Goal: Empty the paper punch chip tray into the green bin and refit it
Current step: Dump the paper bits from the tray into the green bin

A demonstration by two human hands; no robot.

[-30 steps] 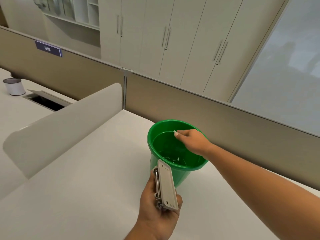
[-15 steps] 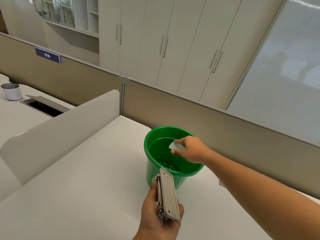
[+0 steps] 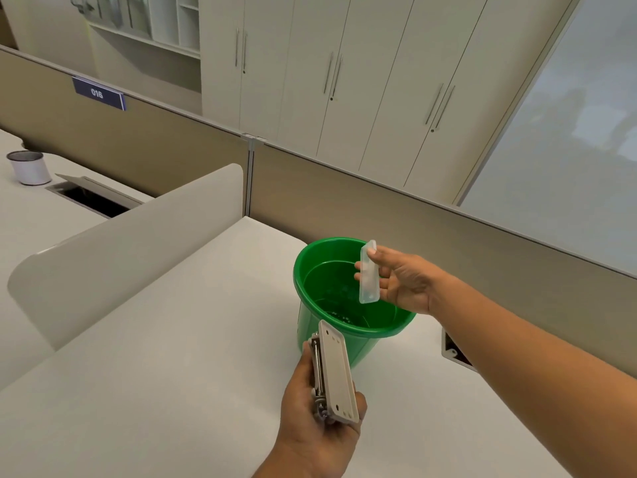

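Note:
A green bin [image 3: 312,270] stands on the white desk, with small white paper chips lying on its bottom. My right hand [image 3: 405,281] is over the bin's right side, palm up, and grips a translucent chip tray [image 3: 368,272] held nearly upright. In front of the bin, my left hand [image 3: 317,412] holds the paper punch [image 3: 336,372] with its pale grey underside turned up and its metal lever and springs on the left.
The white desk [image 3: 165,357] runs left and toward me. A curved white divider [image 3: 113,250] bounds it on the left, a tan partition [image 3: 379,208] behind. A cable port [image 3: 453,351] sits right of the bin. A white cup [image 3: 29,167] stands on the neighbouring desk.
My right hand has lifted out of the bin and turned palm up, bringing the chip tray upright above the rim. The punch in my left hand has barely moved.

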